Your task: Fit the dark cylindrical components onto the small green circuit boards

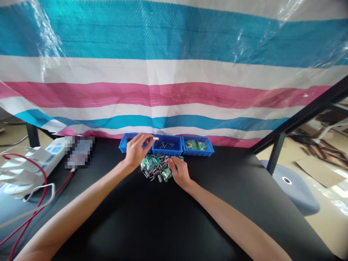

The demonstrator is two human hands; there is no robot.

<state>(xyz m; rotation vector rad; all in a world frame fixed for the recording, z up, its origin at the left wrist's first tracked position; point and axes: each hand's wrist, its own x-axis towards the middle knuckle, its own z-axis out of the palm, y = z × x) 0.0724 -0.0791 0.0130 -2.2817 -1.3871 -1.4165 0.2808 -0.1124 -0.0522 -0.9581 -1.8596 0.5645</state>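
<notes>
My left hand (pixel 136 149) is raised over the left and middle blue bins, thumb and fingers pinched on a small pale piece (pixel 155 138) too small to name. My right hand (pixel 179 171) is at the right side of a mixed pile, its fingers closed together; whatever they hold is hidden. In the pile lie grey cylinders, thin metal pins and green packets (pixel 151 162). Behind it stand the left bin (pixel 123 148), partly covered by my left hand, the middle bin (pixel 167 152) with a few dark pins, and the right bin (pixel 200 152) with green packets.
A white power strip (pixel 58 146) with plugs, red and white cables (pixel 45 181) and a blurred-out device (pixel 80 152) occupy the black table's (pixel 152 224) left side. A striped plastic sheet (pixel 168 90) hangs behind the bins. Beyond the right edge are a metal frame (pixel 276 154) and a grey stool (pixel 296 192).
</notes>
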